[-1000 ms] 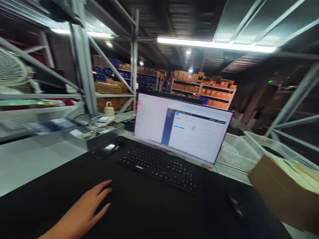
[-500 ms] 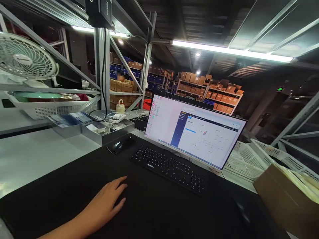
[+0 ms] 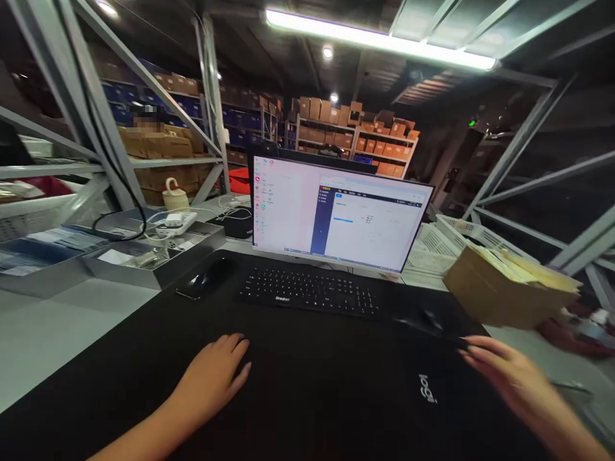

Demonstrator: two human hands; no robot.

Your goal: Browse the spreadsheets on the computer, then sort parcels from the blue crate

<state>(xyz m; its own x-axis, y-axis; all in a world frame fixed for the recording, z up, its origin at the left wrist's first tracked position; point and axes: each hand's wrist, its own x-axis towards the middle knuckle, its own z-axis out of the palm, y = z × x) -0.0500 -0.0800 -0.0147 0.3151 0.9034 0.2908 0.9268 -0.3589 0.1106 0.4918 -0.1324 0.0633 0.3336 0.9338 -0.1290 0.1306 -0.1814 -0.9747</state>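
Observation:
My left hand (image 3: 218, 368) lies palm down on the black desk mat (image 3: 307, 371), fingers loosely apart, holding nothing. My right hand (image 3: 504, 368), slightly blurred, is at the mat's right side. Its fingertips are close together against something dark that I cannot make out. Just beyond them sits a black computer mouse (image 3: 431, 320), apart from the fingers. White "logi" lettering shows left of that hand. A black keyboard (image 3: 307, 291) lies ahead, below the lit monitor (image 3: 336, 214), untouched by either hand.
A glossy black object (image 3: 206, 278) lies left of the keyboard. Grey trays (image 3: 158, 275) with cables and papers stand at the left. On the right are a cardboard box (image 3: 500, 288) of papers and white baskets (image 3: 471, 230). Metal posts frame the desk; stocked shelves stand behind.
My right hand has come into view at the right. The camera has turned right and tilted down, so the scene shifts left and up. My left hand stays on the mat.

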